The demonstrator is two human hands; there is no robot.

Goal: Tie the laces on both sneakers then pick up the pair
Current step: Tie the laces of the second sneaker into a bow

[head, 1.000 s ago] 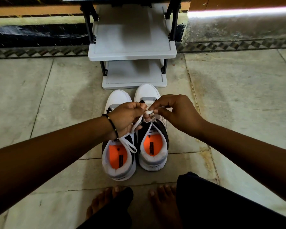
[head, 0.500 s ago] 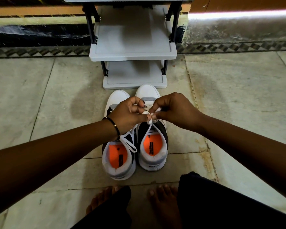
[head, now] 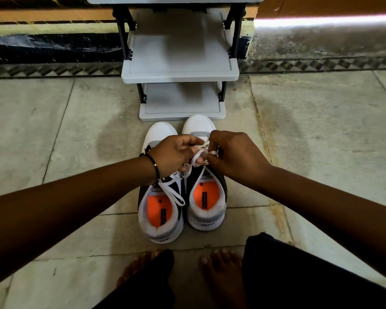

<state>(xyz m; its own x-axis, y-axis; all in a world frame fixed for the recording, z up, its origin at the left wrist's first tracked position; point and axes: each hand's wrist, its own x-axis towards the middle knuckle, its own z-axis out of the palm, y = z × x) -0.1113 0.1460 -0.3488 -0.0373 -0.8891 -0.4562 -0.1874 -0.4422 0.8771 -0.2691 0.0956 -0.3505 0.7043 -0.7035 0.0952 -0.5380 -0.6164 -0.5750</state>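
Observation:
Two white and black sneakers with orange insoles stand side by side on the floor, toes away from me. Over the tongue of the right sneaker (head: 206, 197), my left hand (head: 173, 153) and my right hand (head: 234, 156) both pinch its white lace (head: 198, 156), which loops between the fingers. The left sneaker (head: 159, 208) has a loose white lace (head: 174, 195) trailing over its opening. My hands hide the middle of both sneakers.
A grey tiered shoe rack (head: 179, 71) stands just beyond the sneaker toes, against a dark wall base. My bare feet (head: 221, 273) and dark trouser legs (head: 288, 275) are right behind the heels. Pale tiled floor (head: 54, 130) spreads to both sides.
My hands have drawn closer together over the right sneaker, and the lace now forms a loop between the fingers.

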